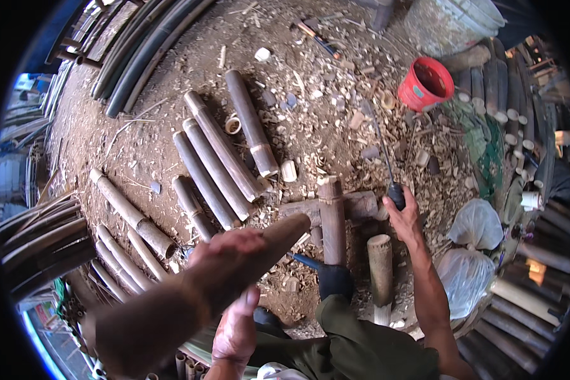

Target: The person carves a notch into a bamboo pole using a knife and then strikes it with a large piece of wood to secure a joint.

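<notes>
The left hand (pixel 235 326) is wrapped round a thick bamboo tube (pixel 199 294), thumb on the near side and fingers curling over the far side; the tube is raised off the floor (pixel 145 107), slanting from near left to the middle. The right hand (pixel 402 214) is closed round the black handle of a long-bladed tool (pixel 389 158), its thin blade pointing away toward the far side.

Between the hands I see a bamboo post (pixel 332 221) in front of a log (pixel 361 204) lying crosswise, and a short stump (pixel 380 269) standing just right of them. Farther left, cut bamboo pieces (pixel 218 145) lie side by side on the floor among pale shavings (pixel 342 95). A red bucket (pixel 418 88) sits at the far right, near a big whitish bucket (pixel 446 28); clear plastic bags (pixel 465 278) lie near right.
</notes>
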{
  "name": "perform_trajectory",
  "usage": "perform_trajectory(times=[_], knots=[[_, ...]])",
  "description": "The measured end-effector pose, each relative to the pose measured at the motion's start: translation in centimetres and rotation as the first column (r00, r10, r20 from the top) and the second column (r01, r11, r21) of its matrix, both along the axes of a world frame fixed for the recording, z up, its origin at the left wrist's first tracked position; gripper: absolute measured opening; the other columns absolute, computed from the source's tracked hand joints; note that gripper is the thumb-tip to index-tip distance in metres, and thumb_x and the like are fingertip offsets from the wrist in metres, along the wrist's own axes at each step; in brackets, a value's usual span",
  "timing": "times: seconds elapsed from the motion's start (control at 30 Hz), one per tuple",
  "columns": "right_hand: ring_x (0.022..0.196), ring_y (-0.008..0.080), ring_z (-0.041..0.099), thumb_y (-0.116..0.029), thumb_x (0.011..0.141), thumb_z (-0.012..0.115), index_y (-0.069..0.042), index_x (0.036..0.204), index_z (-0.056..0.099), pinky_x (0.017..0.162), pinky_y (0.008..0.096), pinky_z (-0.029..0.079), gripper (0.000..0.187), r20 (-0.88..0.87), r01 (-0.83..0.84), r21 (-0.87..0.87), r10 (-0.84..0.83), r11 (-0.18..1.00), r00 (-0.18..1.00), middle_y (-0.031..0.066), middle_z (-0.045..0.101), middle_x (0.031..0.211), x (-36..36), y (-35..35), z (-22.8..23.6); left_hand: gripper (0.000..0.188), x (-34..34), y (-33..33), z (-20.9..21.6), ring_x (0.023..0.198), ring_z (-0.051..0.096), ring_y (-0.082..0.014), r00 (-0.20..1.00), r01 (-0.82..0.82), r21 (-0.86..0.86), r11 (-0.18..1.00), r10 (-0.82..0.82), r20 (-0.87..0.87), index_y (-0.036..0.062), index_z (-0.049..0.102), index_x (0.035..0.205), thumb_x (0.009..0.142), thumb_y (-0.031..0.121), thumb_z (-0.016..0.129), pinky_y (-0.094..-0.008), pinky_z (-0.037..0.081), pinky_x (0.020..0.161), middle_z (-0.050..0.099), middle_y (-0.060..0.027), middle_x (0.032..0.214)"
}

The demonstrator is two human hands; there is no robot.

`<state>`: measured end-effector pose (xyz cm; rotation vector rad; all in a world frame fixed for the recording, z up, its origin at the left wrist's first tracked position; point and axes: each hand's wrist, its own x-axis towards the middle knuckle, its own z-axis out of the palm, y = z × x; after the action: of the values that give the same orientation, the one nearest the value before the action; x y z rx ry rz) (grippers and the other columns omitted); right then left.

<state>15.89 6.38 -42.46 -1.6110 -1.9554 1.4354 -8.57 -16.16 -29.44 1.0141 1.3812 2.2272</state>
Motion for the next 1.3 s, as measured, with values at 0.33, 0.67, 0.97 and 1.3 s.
perform_trajectory(times=[0.33, 0.67, 0.97, 1.3], knots=[[0.062, 0.0096, 0.053, -0.013, 0.088, 0.063, -0.002, 0.117, 0.061, 0.058, 0.0278, 0.045, 0.031, -0.169, 0.105, -0.229, -0.146, 0.968, 0.975, 0.0004, 0.056, 0.071, 4.0, -4.3, 3.1, 0.072, 0.8, -0.3, -0.4, 0.093, 0.06, -0.028, 0.986, 0.022, -0.144, 0.989, -0.045, -0.16, 0.013, 0.042, 0.125, 0.072, 0.038, 0.085, -0.0521, 0.048, 0.087, 0.059, -0.0104, 0.098], [0.061, 0.0073, 0.052, -0.012, 0.093, 0.056, 0.001, 0.122, 0.06, 0.057, 0.0223, 0.045, 0.032, -0.228, 0.082, -0.138, -0.113, 0.987, 0.967, 0.0009, 0.057, 0.074, 5.0, -2.9, 5.4, 0.067, 2.9, 2.8, 2.5, 0.093, 0.059, -0.0319, 0.99, 0.141, -0.06, 0.988, -0.142, -0.018, 0.015, 0.038, 0.125, 0.078, 0.035, 0.081, -0.0555, 0.047, 0.085, 0.058, -0.0128, 0.103], [0.061, 0.0073, 0.051, -0.012, 0.092, 0.056, 0.001, 0.121, 0.062, 0.057, 0.0227, 0.044, 0.031, -0.226, 0.073, -0.08, -0.089, 0.994, 0.97, 0.0002, 0.057, 0.074, 5.3, -2.4, 5.1, 0.071, 2.5, 3.5, 1.5, 0.094, 0.06, -0.033, 0.987, 0.157, -0.029, 0.987, -0.158, -0.014, 0.0144, 0.036, 0.127, 0.076, 0.031, 0.083, -0.0562, 0.047, 0.085, 0.058, -0.0142, 0.104], [0.06, 0.0074, 0.052, -0.013, 0.094, 0.056, -0.003, 0.122, 0.062, 0.058, 0.0226, 0.045, 0.031, -0.128, 0.025, -0.099, -0.038, 0.995, 0.991, 0.0004, 0.056, 0.07, 4.9, -2.0, 5.5, 0.072, 1.7, 3.8, 1.2, 0.095, 0.06, -0.0338, 0.984, 0.178, 0.0, 0.984, -0.178, -0.017, 0.015, 0.036, 0.128, 0.076, 0.031, 0.083, -0.0566, 0.047, 0.085, 0.058, -0.0146, 0.105]])
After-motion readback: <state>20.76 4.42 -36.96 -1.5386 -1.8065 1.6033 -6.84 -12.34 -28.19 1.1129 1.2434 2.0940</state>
